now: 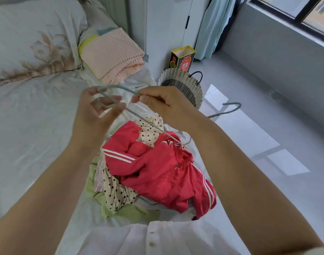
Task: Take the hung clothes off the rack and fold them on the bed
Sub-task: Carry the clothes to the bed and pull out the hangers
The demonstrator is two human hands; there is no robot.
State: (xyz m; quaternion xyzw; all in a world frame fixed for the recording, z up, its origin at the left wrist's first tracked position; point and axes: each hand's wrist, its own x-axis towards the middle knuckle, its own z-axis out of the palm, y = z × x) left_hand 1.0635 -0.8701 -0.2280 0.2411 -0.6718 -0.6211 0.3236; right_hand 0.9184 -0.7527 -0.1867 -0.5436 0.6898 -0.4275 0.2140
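Wicker basket (183,78), contents unclear | L hand (96,111) + R hand (163,103) grip hanger (139,117) | red jacket (157,168) on bed (38,116)

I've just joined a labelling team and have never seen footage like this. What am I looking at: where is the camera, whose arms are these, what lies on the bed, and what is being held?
There is no machine here: a person wears one wide-angle camera on the head, looking down at their own bare arms. The left hand and right hand both grip a thin grey wire hanger above the bed. On it lies an unfolded heap: a red jacket with white stripes, a polka-dot garment and a green garment. A folded pink blanket sits near the pillow, and a woven basket stands on the floor beside the bed.
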